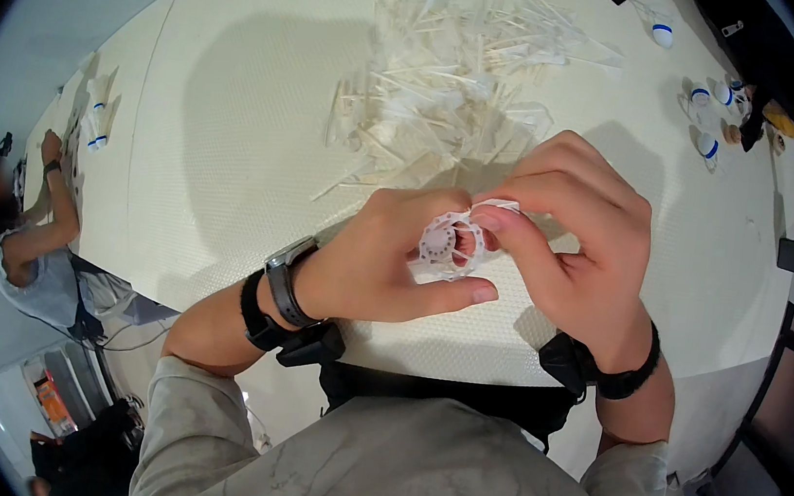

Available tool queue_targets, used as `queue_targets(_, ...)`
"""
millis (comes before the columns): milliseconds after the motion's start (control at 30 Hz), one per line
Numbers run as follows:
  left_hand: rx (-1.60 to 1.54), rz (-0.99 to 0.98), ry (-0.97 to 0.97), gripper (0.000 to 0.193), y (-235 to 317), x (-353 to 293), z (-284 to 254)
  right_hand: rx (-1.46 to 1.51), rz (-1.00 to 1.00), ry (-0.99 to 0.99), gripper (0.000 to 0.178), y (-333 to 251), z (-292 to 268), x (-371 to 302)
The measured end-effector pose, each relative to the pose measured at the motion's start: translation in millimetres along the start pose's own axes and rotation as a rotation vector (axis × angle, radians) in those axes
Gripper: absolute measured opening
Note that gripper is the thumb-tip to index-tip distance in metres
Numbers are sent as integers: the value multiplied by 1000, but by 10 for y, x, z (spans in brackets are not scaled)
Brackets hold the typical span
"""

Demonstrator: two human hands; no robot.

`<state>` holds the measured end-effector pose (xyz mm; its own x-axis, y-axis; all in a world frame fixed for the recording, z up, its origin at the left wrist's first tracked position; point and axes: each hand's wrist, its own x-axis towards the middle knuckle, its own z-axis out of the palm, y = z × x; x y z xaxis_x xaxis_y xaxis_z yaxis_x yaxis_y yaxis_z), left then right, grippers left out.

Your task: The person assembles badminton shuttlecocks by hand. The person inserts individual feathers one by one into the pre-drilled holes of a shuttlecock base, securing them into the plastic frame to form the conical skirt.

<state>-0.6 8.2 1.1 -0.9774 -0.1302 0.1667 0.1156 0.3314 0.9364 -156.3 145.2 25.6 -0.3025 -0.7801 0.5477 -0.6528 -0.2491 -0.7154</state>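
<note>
A small white, round, hollow plastic piece with a ring of holes is in my left hand, its fingers and thumb curled around it. At the far right rim of that piece, my right hand pinches a thin white strip between thumb and forefinger. Whether the strip is joined to the round piece I cannot tell. Both hands are close together above the white table, and the fingers hide part of the piece.
A loose heap of thin pale sticks and clear wrappers lies just beyond my hands. White containers with blue bands and a black bag are at the far right. Another person works at the table's left edge.
</note>
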Motion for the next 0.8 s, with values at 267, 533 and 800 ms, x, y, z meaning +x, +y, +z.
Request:
queue_targets(267,-29,12,-23,41,-20,-26,-23,31,-30,3,13,7,35,3)
queue_targets(533,-36,15,-31,43,0,-16,-19,47,-46,-10,13,18,48,-4)
queue_targets(800,-42,40,11,43,0,-16,-12,42,-50,11,13,20,46,-10)
